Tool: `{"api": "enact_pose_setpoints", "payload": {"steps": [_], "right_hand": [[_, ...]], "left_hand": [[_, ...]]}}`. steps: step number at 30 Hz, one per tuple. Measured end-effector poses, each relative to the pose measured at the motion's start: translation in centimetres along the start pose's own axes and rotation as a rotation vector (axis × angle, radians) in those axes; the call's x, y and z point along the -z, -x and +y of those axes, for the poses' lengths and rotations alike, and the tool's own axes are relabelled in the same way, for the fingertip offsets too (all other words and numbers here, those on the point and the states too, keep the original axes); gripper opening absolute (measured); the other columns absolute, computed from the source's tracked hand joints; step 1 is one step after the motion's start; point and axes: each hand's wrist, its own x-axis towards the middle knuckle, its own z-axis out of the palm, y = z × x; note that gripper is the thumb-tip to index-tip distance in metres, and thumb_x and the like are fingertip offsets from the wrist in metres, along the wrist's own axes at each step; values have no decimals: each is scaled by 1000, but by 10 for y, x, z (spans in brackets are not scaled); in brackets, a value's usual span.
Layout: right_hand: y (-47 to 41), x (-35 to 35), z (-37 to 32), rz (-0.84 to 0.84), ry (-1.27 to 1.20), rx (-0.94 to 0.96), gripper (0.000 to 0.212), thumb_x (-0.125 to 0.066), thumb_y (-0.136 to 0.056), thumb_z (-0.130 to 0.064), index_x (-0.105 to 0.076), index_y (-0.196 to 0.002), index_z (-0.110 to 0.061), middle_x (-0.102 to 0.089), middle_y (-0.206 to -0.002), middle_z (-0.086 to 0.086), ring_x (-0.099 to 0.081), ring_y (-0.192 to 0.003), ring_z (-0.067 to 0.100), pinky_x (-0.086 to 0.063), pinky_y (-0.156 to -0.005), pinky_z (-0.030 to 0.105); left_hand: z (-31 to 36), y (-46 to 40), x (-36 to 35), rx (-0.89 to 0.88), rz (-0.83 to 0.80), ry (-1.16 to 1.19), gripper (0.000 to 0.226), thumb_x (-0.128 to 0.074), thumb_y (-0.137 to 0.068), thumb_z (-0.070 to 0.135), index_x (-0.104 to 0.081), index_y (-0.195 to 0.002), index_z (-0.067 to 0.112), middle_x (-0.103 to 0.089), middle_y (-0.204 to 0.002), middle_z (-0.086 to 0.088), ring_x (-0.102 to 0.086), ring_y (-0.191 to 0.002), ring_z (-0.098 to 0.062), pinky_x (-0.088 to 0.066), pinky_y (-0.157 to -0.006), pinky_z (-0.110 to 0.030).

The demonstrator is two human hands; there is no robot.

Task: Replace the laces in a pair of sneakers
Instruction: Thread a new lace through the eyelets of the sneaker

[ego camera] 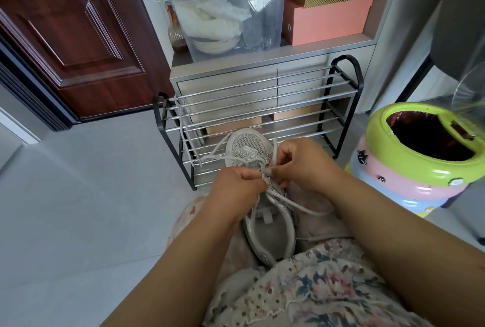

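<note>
A pale grey mesh sneaker (252, 153) with glittering trim lies on the lap of a seated person, toe pointing away toward a shoe rack, heel opening toward the body. Both hands meet over the eyelet rows: the left hand (237, 186) pinches the white flat shoelace (294, 206) with curled fingers at the middle of the shoe, and the right hand (296, 161) pinches a strand of the same lace just beside it. Loose lace ends trail off both sides of the sneaker, one across the right thigh. A floral cotton dress (315, 287) covers the lap beneath the shoe. Just past the toe stands a black-framed shoe rack with chrome rails (262, 106), a second white lace (182, 119) draped over its left end. To the right, close to the person's forearm, sits a round lime-green, pink and blue bin (409, 166). Open grey tiled floor (78, 208) stretches to the left, bounded by a dark red wooden door (70, 38).
</note>
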Motion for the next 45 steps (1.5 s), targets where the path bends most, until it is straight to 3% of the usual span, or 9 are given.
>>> {"api": "enact_pose_setpoints", "payload": {"steps": [5, 12, 16, 19, 23, 28, 32, 36, 45], "right_hand": [[-2, -1, 2, -20, -190, -52, 24, -79, -72, -6, -57, -64, -1, -59, -51, 7, -56, -43, 14, -52, -47, 24], [0, -8, 4, -77, -372, -159, 25, -76, -74, -5, -53, -64, -6, -57, -57, 13, -52, -42, 14, -47, -42, 21], [5, -8, -2, -85, -315, -115, 38, -82, -69, -15, -57, -82, 10, -61, -68, 20, -56, -54, 22, -51, -51, 28], [7, -7, -4, -79, -178, -71, 54, -88, -59, -25, -58, -88, 10, -68, -75, 21, -64, -61, 25, -56, -62, 38], [3, -7, -3, -77, -89, -62, 31, -87, -60, -17, -67, -82, -8, -72, -75, 9, -69, -69, 25, -56, -71, 41], [1, -7, -3, -78, -193, -184, 18, -74, -68, 2, -63, -74, -11, -63, -63, 4, -59, -58, 17, -50, -59, 30], [2, -3, 0, -99, -375, -252, 19, -63, -72, 13, -63, -86, 1, -60, -74, 20, -55, -62, 25, -47, -62, 32], [2, -1, 3, -132, -459, -265, 24, -63, -71, 16, -62, -91, 4, -61, -78, 21, -57, -68, 26, -48, -70, 37], [1, 2, 4, -213, -562, -274, 28, -64, -72, 19, -58, -91, 1, -59, -78, 19, -60, -62, 24, -55, -60, 26]], "left_hand": [[-1, -4, 0, 26, 37, -17, 23, -58, -93, 21, -70, -89, 1, -57, -73, -15, -47, -62, -19, -36, -52, -22], [0, -8, 0, 61, 77, -33, 49, -40, -97, 48, -74, -96, 13, -69, -86, -8, -63, -84, -22, -47, -80, -33], [3, -12, 1, 86, 81, 3, 65, -36, -81, 69, -75, -87, 17, -72, -92, -8, -68, -89, -27, -51, -92, -46], [5, -16, 2, 96, 55, 0, 64, -29, -94, 60, -76, -75, 21, -74, -82, -4, -67, -82, -21, -50, -86, -36], [10, -18, 4, 75, 23, -45, 68, -21, -100, 52, -76, -71, 22, -70, -69, 1, -56, -65, -14, -42, -71, -30], [7, -19, 4, 49, 24, -100, 67, -22, -100, 52, -77, -78, 22, -72, -94, -7, -60, -83, -21, -46, -92, -34], [3, -22, 3, 35, -34, -189, 37, -45, -99, 33, -74, -95, 9, -69, -80, -8, -56, -66, -15, -49, -70, -30], [-11, -21, -6, -98, 0, -229, 30, -57, -94, 25, -65, -66, 18, -53, -52, 2, -47, -45, -6, -39, -56, -26], [-17, -17, -14, -97, 30, -109, 20, -62, -90, 10, -60, -72, 16, -49, -53, 3, -38, -33, 1, -32, -38, -12]]}}
